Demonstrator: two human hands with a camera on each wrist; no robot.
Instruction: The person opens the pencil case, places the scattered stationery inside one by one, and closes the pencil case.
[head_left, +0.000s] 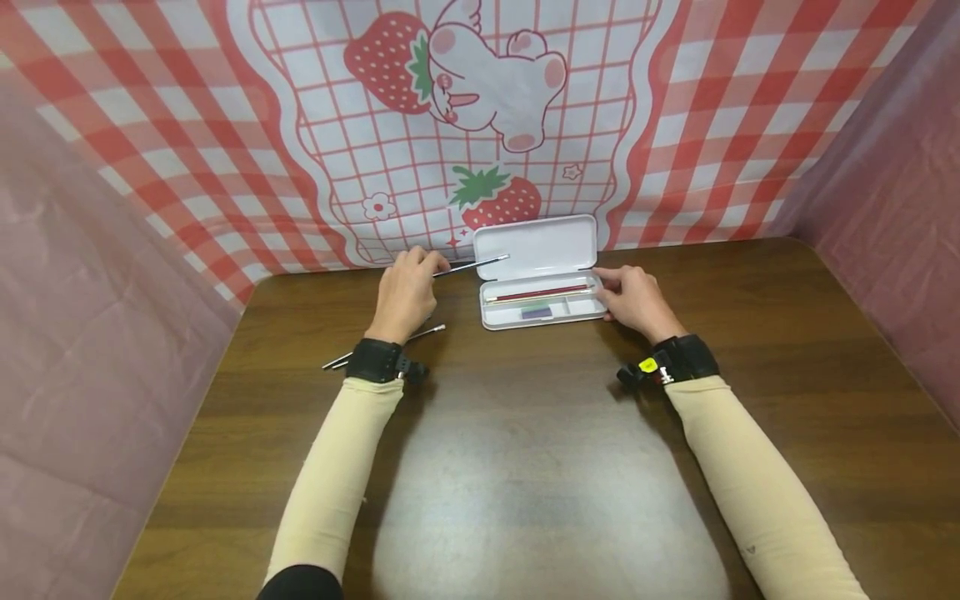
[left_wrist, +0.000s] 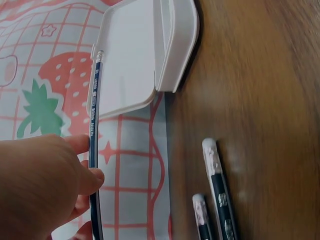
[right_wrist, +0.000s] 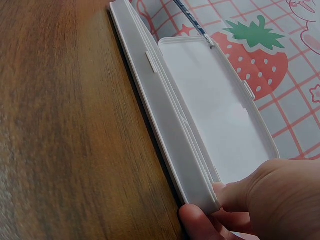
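My left hand pinches a dark pencil with a metal-coloured eraser end between thumb and fingers. That end points right and overlaps the raised lid in the head view. The white pencil case lies open at the back of the table, lid leaning up. My right hand grips the case's right end, thumb on the rim and fingers at the outer side. Inside the case are a red pencil, a pale one beside it, and a small purple and green block in the front part.
Two more dark pencils with white erasers lie on the wooden table, partly hidden behind my left wrist in the head view. A checked strawberry cloth hangs right behind the case. Pink cloth borders the left side.
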